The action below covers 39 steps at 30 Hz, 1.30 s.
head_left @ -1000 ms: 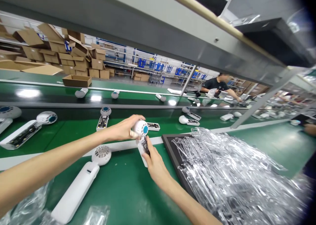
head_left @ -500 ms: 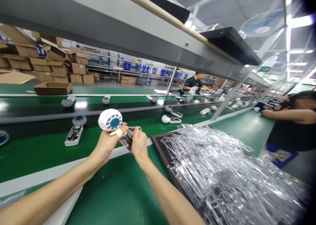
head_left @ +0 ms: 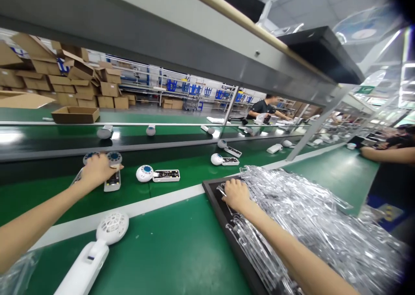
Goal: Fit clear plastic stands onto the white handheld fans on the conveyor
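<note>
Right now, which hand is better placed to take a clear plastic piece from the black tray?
Probably the right hand: it is at the clear pieces in the black tray; the left hand is away, at white devices.

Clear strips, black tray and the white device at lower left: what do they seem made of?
Clear strips: probably glossy plastic, see-through with sharp highlights.
Black tray: matte, showing no glare; plastic or foam, I can't tell.
White device: likely moulded plastic, smooth and evenly white with a slotted round head.

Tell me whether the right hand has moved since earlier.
Yes, rightward: the right hand was left of the black tray and is now over its clear plastic pieces.
</note>
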{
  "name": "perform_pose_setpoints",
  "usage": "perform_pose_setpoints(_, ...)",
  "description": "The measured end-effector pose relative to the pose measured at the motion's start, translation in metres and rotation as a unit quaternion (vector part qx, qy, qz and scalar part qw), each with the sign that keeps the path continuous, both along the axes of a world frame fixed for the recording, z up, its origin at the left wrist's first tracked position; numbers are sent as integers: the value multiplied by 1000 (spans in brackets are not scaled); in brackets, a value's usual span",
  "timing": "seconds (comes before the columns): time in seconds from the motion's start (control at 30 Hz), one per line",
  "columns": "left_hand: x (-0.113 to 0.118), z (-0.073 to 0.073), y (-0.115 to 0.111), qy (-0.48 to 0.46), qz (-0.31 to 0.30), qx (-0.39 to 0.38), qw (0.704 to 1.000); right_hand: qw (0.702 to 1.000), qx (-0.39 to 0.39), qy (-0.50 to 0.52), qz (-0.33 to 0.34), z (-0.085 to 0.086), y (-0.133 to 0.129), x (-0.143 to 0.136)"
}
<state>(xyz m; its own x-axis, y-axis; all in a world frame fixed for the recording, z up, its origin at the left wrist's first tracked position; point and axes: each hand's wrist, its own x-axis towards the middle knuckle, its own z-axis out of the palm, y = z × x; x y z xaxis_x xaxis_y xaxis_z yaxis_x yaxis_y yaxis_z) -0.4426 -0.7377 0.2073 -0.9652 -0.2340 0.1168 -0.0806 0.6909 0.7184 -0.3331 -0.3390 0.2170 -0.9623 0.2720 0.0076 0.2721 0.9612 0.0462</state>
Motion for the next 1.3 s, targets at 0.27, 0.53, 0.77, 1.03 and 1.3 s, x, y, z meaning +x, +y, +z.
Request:
perform_pose_setpoints(0.27,3,-14,69,-237,-74,220,943,995,-92,-17,23,14,8,3)
perform_pose_setpoints(0.53,34,33,107,-52,-116,278,952,928,-209,165,259,12,-97,-9)
perform_pose_setpoints(0.77,54,52,112,-76,-147,381,910,939,-148,221,220,-12,-150,-12)
perform_pose_setpoints(1.03,61,49,109,-12,-229,457,859,930,-254,143,223,1,-136,-2)
perform_pose_setpoints(1.3,85,44,135,-8,-166,489,857,915,-331,203,113,19,-140,-14)
